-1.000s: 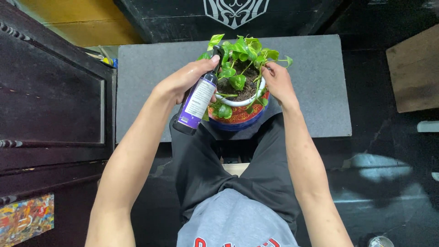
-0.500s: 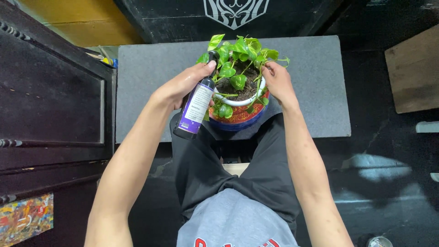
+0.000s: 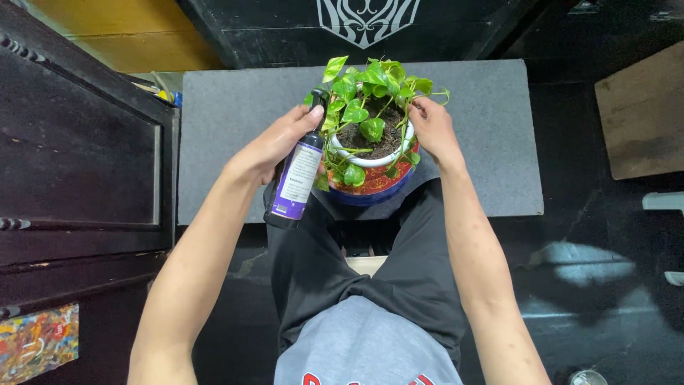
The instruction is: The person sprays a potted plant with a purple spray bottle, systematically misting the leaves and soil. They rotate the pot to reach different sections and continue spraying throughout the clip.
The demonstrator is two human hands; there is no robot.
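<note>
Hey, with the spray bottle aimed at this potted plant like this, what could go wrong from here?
1. The left hand tips the dark spray bottle close to the leaves; spray could miss the soil and wet the grey mat.
2. The right hand is in among the stems and might snap one.
3. The pot sits near the mat's front edge, so a push could slide it off.

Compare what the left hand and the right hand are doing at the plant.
The left hand grips a dark spray bottle with a purple label, tilted toward the plant; the right hand holds no tool. The left hand is closed; the right hand's fingers touch the leaves. Both are at the potted plant's rim.
</note>
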